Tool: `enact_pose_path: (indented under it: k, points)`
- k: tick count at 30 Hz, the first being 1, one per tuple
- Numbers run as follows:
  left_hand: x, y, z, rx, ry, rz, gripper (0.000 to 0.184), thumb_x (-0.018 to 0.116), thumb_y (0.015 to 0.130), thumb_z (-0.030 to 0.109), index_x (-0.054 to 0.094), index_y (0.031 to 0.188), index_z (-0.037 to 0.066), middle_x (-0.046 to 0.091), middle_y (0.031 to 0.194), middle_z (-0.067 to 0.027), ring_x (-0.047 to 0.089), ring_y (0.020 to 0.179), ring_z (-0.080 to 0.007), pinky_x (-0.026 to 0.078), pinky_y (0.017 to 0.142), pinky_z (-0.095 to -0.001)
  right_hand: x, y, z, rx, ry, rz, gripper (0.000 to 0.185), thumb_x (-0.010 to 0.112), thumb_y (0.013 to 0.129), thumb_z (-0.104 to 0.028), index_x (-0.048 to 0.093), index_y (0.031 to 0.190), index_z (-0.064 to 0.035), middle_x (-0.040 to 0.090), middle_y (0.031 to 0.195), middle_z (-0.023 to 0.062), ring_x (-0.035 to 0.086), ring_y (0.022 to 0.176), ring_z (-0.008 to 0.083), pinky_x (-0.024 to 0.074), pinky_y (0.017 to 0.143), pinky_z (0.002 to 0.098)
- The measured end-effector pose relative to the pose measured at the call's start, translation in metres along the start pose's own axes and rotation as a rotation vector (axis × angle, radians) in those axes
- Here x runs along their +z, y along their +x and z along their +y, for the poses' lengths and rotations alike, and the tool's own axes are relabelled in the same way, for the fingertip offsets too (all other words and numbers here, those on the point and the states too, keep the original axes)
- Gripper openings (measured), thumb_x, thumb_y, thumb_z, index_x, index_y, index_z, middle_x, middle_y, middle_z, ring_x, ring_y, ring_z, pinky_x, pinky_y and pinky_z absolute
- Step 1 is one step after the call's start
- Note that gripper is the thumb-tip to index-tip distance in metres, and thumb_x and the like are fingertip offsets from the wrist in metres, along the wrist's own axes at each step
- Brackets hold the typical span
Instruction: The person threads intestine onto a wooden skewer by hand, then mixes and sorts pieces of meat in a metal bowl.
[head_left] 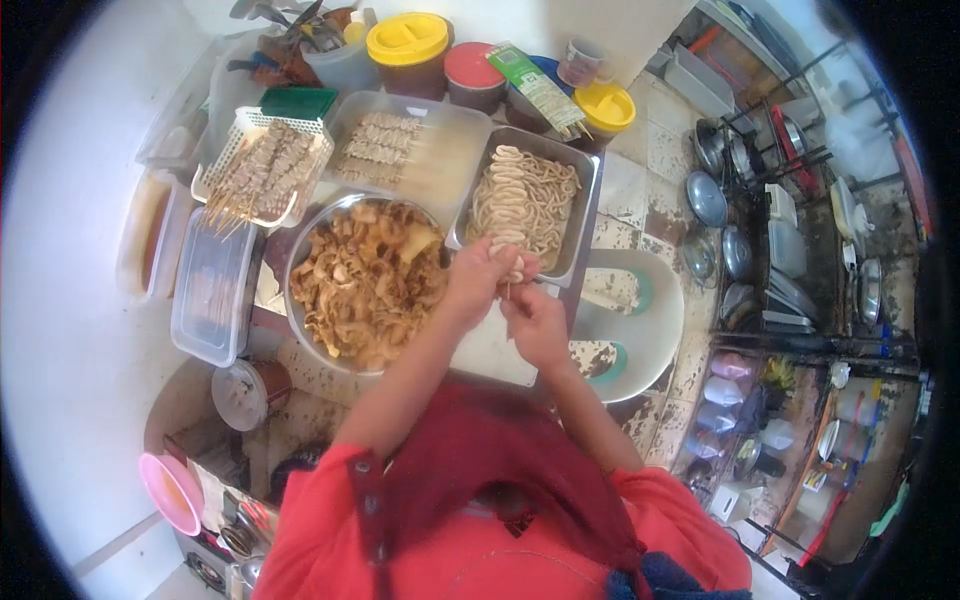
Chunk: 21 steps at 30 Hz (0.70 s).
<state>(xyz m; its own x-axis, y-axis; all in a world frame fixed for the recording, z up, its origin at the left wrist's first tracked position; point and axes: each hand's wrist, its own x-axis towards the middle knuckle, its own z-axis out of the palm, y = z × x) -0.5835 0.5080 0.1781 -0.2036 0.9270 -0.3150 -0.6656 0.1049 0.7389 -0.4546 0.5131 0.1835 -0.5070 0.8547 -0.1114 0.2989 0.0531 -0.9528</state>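
Note:
My left hand (484, 272) is closed around a pale folded strip (516, 266), which looks like cleaned intestine on a thin skewer. Just below it, my right hand (537, 322) pinches the skewer's lower end; the stick is mostly hidden by my fingers. Both hands are over the near edge of a metal tray (583, 215). Long, pale intestine-like strips (560, 190) lie loose in that tray, and a column of folded ones (507, 190) rests on top. Left of my wrists stands a round metal bowl (291, 290) heaped with brownish cut pieces (365, 280).
Behind the bowl, a clear tub (455, 130) holds skewered meat in cloudy liquid. A white basket (318, 160) carries more skewers. A lidded plastic box (212, 290) sits farther left. Yellow-lidded (407, 38) and red-lidded (474, 64) containers line the wall. On the right is a white basin (665, 330).

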Motion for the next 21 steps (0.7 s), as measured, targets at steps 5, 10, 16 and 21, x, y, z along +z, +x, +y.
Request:
enact_pose_path:
  k: [5, 10, 16, 21]
  points:
    - [-0.008, 0.015, 0.006, 0.036, 0.010, -0.063, 0.027, 0.058, 0.089, 0.012, 0.051, 0.112, 0.001, 0.065, 0.091, -0.0103, 0.064, 0.080, -0.0194, 0.053, 0.066, -0.0287, -0.009, 0.001, 0.002, 0.013, -0.072, 0.004, 0.017, 0.062, 0.078, -0.001, 0.064, 0.095, -0.0011, 0.055, 0.075, 0.0122, 0.054, 0.066, 0.0217, 0.0434, 0.062, 0.0310]
    - [-0.002, 0.025, 0.014, 0.034, -0.022, 0.035, 0.024, 0.057, 0.089, 0.012, 0.053, 0.109, 0.000, 0.065, 0.089, -0.0093, 0.063, 0.077, -0.0161, 0.052, 0.066, -0.0270, -0.005, -0.003, 0.003, -0.093, -0.171, -0.014, 0.016, 0.062, 0.078, -0.003, 0.064, 0.093, -0.0027, 0.054, 0.073, 0.0134, 0.056, 0.066, 0.0267, 0.0443, 0.062, 0.0345]
    - [-0.004, 0.030, 0.022, -0.013, -0.084, 0.001, 0.025, 0.056, 0.090, 0.012, 0.053, 0.109, -0.004, 0.065, 0.091, -0.0117, 0.064, 0.078, -0.0170, 0.053, 0.070, -0.0288, -0.012, 0.000, -0.007, -0.155, -0.246, -0.015, 0.015, 0.060, 0.078, -0.003, 0.064, 0.093, -0.0035, 0.055, 0.076, 0.0150, 0.057, 0.069, 0.0313, 0.0451, 0.063, 0.0374]
    - [0.004, 0.033, 0.040, 0.168, 0.012, 0.022, 0.025, 0.055, 0.091, 0.013, 0.053, 0.109, -0.004, 0.065, 0.093, -0.0118, 0.064, 0.078, -0.0169, 0.054, 0.069, -0.0294, -0.012, -0.002, -0.008, -0.154, -0.213, -0.032, 0.016, 0.060, 0.078, -0.003, 0.063, 0.093, -0.0021, 0.056, 0.078, 0.0151, 0.058, 0.070, 0.0320, 0.0457, 0.063, 0.0377]
